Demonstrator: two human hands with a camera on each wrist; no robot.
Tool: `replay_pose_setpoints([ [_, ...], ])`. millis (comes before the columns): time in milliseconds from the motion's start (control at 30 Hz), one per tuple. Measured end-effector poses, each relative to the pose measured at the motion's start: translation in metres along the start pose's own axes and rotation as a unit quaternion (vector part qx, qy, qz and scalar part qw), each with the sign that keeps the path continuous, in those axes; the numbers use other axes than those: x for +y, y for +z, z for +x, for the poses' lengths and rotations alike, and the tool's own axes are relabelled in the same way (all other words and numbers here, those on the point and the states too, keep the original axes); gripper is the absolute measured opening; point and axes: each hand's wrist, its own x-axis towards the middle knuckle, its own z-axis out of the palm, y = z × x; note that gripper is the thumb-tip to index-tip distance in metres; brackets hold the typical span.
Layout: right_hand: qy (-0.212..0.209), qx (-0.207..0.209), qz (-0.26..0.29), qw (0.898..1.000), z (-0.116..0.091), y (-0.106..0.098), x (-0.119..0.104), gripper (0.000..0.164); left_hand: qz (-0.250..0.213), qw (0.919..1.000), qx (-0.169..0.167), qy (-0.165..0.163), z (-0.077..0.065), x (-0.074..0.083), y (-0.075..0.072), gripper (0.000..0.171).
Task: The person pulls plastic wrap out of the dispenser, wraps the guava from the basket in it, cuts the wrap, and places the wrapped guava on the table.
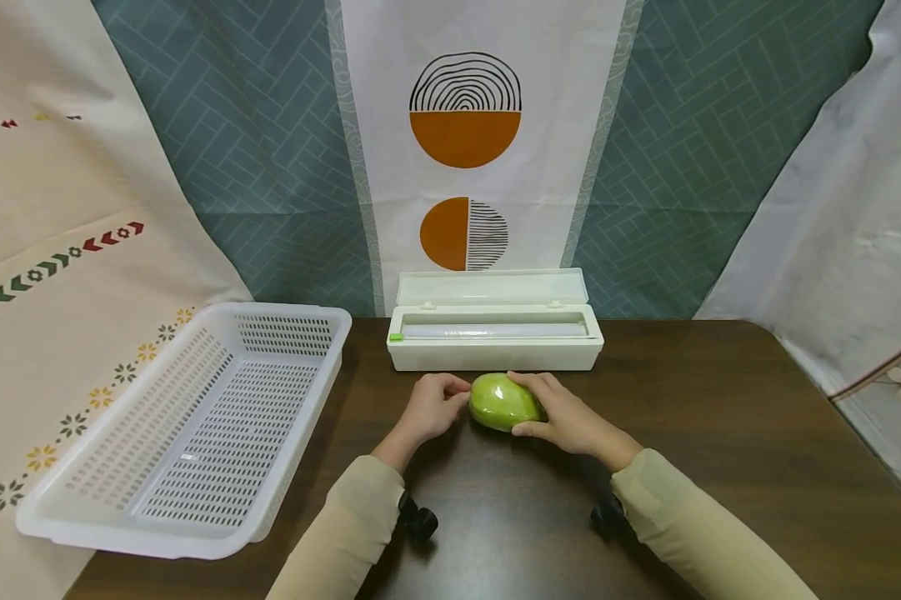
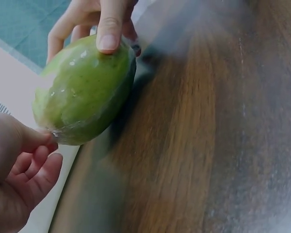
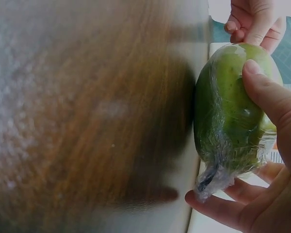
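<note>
A green papaya (image 1: 504,403), wrapped in clear cling film, lies at the middle of the table. My right hand (image 1: 566,414) grips it from the right, thumb on the near side and fingers over the far side. At the left end my left hand (image 1: 435,406) pinches the film between thumb and fingertip, as the left wrist view shows. A gathered, twisted tail of cling film (image 3: 216,180) sticks out at the end beside the right hand's fingers. The other left fingers curl loosely below the papaya's tip (image 2: 68,136).
Behind the papaya stands a white cling film dispenser (image 1: 495,357), lid raised, roll inside, with a green slider (image 1: 396,337) at its left. A white slotted basket (image 1: 138,543) sits on the left. Patterned cloths (image 1: 270,167) hang behind the brown table (image 1: 720,467).
</note>
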Motion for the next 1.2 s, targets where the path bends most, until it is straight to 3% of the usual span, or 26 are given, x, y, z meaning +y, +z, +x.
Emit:
replay_pose_setpoints([
  [167, -0.004, 0.002, -0.001, 1.0, -0.0008, -0.0002, -0.0005, 0.078, -0.002, 0.9997, 0.023, 0.003, -0.0004, -0.0009, 0.0034, 0.009],
  [300, -0.004, 0.001, -0.002, 1.0, -0.0007, -0.0009, -0.0012, 0.077, -0.034, 0.999, 0.023, -0.018, -0.0007, -0.0027, 0.0043, 0.009],
  [467, -0.003, -0.003, -0.001, 1.0, -0.0005, -0.0016, -0.002, 0.077, -0.085, 0.9937, -0.008, -0.072, -0.0002, -0.0054, 0.0008, 0.015],
  [667, -0.004, -0.005, 0.0, 1.0, -0.0009, -0.0022, -0.002, 0.077, -0.096, 0.9888, -0.041, -0.107, 0.0005, -0.0014, -0.0051, 0.02],
  [933, -0.006, -0.004, 0.0, 1.0, 0.0001, -0.0022, 0.0003, 0.078, -0.073, 0.9913, -0.032, -0.105, 0.0034, 0.0, -0.0025, 0.014],
  [1200, -0.005, -0.008, 0.003, 1.0, 0.0007, -0.0026, -0.001, 0.078, -0.081, 0.992, -0.013, -0.095, 0.0026, 0.0018, 0.0017, 0.009],
])
